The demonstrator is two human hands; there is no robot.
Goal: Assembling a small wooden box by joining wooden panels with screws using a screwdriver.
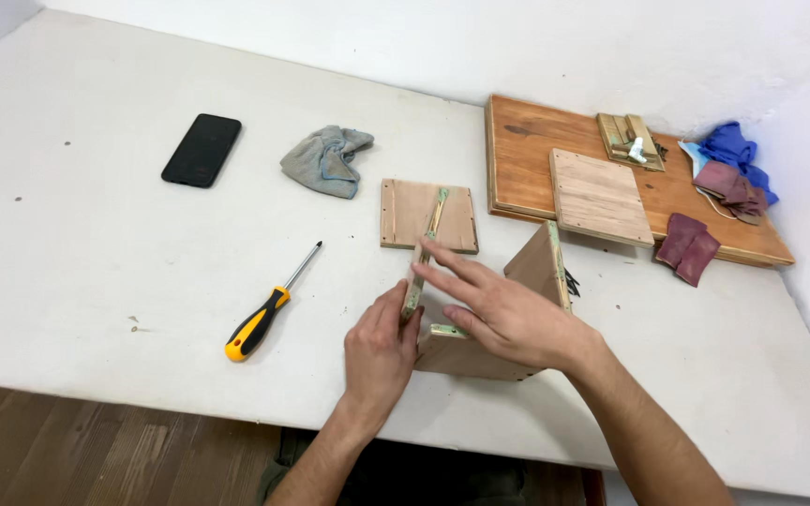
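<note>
My left hand presses against the outer left side of an upright wooden panel of a partly built small wooden box near the table's front edge. My right hand lies flat over the box, fingers stretched to the left and touching the top edge of that panel. The panel's edge shows greenish glue. Another side of the box stands upright on the right. A loose square wooden panel lies flat just behind the box.
A yellow-and-black screwdriver lies left of my hands. Farther back are a black phone and a grey rag. A large wooden board at the back right carries a square panel, sandpaper pieces and blue gloves.
</note>
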